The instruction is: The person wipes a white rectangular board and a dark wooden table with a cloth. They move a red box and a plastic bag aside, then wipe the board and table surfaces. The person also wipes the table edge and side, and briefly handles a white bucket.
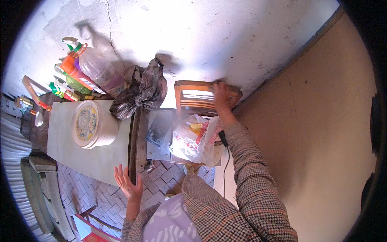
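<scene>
My left hand [129, 183] has its fingers spread at the near corner of a pale-topped table [118, 157], holding nothing. My right hand [223, 96] reaches to the top of a wooden chair's slatted backrest [196, 104]; it is blurred, and whether its fingers grip the rail I cannot tell. On the chair seat lies a white plastic bag [193, 145] with red and yellow print. A black plug [223, 137] on a cord hangs beside my right sleeve. A lidded white plastic bucket [105, 127] and a knotted black plastic bag [145, 93] are on the table.
Spray bottles [93, 65] and other containers crowd the table's wall side. Between table and chair is a translucent plastic box [160, 148]. A cracked white wall [193, 36] rises behind, a tan panel [314, 109] stands at the right, and the floor is brick [163, 178].
</scene>
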Demonstrator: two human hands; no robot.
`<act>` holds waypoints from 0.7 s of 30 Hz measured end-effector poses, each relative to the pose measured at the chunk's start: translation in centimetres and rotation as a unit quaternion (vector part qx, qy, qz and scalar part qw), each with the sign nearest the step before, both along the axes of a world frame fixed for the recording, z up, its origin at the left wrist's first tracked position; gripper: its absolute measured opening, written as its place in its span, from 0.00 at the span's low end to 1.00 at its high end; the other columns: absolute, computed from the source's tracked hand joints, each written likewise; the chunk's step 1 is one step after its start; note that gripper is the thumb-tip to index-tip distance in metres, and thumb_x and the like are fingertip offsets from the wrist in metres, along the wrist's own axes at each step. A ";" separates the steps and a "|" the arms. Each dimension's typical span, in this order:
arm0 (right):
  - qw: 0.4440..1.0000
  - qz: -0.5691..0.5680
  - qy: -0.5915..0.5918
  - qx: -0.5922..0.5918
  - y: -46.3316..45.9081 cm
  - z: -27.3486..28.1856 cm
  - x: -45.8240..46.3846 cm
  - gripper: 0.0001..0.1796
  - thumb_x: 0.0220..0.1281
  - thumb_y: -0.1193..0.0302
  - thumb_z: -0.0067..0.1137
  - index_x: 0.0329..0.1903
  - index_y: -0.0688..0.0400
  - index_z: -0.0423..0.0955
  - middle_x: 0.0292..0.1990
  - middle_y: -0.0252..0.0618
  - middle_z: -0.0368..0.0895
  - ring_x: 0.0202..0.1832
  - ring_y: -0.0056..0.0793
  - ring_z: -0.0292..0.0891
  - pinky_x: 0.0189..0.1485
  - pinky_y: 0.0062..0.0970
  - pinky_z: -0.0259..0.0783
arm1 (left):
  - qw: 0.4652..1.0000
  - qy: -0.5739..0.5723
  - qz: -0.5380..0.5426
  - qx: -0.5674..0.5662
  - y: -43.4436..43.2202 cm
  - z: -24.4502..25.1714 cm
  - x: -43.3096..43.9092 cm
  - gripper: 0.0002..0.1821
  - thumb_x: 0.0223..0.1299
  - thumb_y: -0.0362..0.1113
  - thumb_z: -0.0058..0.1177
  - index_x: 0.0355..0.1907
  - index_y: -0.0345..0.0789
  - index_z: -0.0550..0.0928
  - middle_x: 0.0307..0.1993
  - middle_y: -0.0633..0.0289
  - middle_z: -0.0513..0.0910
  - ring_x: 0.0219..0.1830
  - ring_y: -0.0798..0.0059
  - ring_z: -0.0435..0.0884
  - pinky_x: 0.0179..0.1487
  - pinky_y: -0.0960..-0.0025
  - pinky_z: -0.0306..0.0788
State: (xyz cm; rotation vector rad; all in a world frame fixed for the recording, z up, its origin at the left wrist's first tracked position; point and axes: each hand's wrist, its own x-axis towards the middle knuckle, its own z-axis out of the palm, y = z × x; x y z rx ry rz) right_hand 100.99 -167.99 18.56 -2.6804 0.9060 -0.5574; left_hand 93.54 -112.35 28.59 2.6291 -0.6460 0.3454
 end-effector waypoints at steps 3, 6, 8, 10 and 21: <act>0.991 -0.031 -0.004 -0.132 -4.5 -0.8 -4.9 0.22 0.58 0.76 0.59 0.57 0.60 0.74 0.56 0.52 0.73 0.58 0.59 0.68 0.61 0.54 0.67 | 1.000 0.012 0.009 -0.012 0.0 -0.1 -0.1 0.33 0.54 0.34 0.61 0.65 0.34 0.70 0.72 0.47 0.65 0.77 0.41 0.55 0.77 0.36 0.47; 0.990 -0.114 -0.038 -0.076 -6.1 -0.2 -7.5 0.22 0.56 0.78 0.60 0.56 0.61 0.75 0.54 0.55 0.73 0.58 0.59 0.69 0.61 0.53 0.67 | 0.999 0.022 0.018 -0.017 -0.1 0.0 -0.1 0.32 0.54 0.33 0.60 0.63 0.34 0.71 0.71 0.48 0.66 0.77 0.41 0.56 0.77 0.36 0.48; 0.973 -0.216 -0.066 0.049 -5.4 0.9 -8.5 0.21 0.55 0.79 0.60 0.54 0.61 0.76 0.52 0.55 0.74 0.57 0.58 0.70 0.61 0.52 0.67 | 0.999 0.022 0.022 -0.022 -0.2 0.1 -0.1 0.31 0.53 0.32 0.60 0.63 0.34 0.72 0.71 0.48 0.67 0.76 0.41 0.57 0.77 0.37 0.49; 0.982 -0.178 -0.068 -0.017 -3.2 1.3 -9.1 0.19 0.55 0.80 0.60 0.52 0.62 0.77 0.51 0.55 0.75 0.56 0.57 0.71 0.61 0.51 0.67 | 0.999 0.025 0.026 -0.026 -0.2 0.2 -0.1 0.30 0.53 0.31 0.60 0.62 0.33 0.72 0.70 0.48 0.67 0.76 0.41 0.58 0.76 0.38 0.50; 0.989 0.025 -0.047 0.135 11.2 -11.5 6.6 0.19 0.60 0.70 0.62 0.54 0.54 0.77 0.51 0.45 0.75 0.56 0.48 0.71 0.59 0.47 0.71 | 0.998 0.041 0.034 -0.029 -0.4 -0.1 0.0 0.27 0.53 0.29 0.60 0.59 0.33 0.76 0.64 0.48 0.73 0.72 0.40 0.64 0.74 0.39 0.54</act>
